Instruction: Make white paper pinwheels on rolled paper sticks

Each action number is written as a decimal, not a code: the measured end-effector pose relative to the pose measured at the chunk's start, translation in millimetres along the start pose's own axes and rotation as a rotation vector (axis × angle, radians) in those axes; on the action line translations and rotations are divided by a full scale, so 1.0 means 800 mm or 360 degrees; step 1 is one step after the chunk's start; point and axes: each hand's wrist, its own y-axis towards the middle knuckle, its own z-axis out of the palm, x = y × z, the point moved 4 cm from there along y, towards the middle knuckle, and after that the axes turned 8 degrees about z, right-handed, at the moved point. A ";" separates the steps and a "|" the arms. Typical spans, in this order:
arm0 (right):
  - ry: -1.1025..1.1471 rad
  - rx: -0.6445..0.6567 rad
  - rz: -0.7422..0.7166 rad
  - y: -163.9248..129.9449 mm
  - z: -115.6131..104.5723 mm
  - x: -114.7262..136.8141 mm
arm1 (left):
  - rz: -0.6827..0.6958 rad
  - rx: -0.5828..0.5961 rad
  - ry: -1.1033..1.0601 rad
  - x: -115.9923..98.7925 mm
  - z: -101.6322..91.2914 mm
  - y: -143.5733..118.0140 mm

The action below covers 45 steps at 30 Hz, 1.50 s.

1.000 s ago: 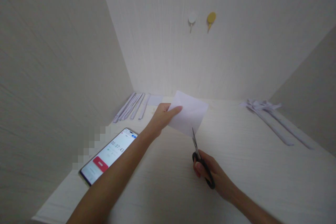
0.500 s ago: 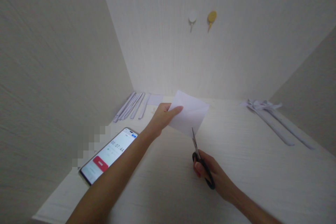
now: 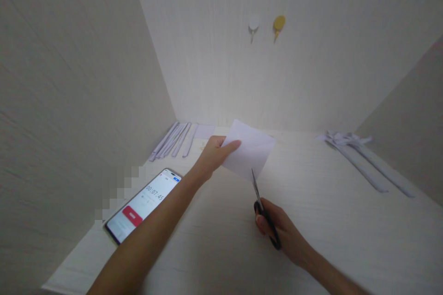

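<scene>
A white sheet of paper [image 3: 252,150] is pinched at its left side by my left hand [image 3: 218,152], with the thumb lying on top. My right hand [image 3: 277,223] grips a pair of black-handled scissors [image 3: 265,216] below the paper. The blades point up and overlap the paper's lower corner; they look nearly closed. Whether any cut has been made there, I cannot make out. My left forearm passes over part of a phone [image 3: 148,198] lying on the table.
Several folded paper strips [image 3: 173,140] lie at the back left beside a flat paper piece [image 3: 205,131]. More strips [image 3: 363,161] and curled paper lie at the right. A white hook [image 3: 254,23] and a yellow hook [image 3: 278,23] are on the wall above the table [image 3: 214,239].
The scissors have tilted slightly left, their tips moving a little further over the paper's lower corner. The phone's timer has advanced by one second. The left hand and paper stay nearly still.
</scene>
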 end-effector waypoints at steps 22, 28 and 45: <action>-0.0107 -0.0066 0.0062 0.002 0.000 -0.003 | 0.0027 -0.0006 0.0078 -0.002 0.000 -0.001; -0.0133 -0.0091 0.0065 0.002 -0.001 -0.003 | 0.0040 -0.0008 0.0107 -0.002 -0.001 -0.001; -0.0182 -0.0159 0.0111 0.005 -0.003 -0.007 | 0.0083 -0.0016 0.0197 -0.001 -0.003 0.000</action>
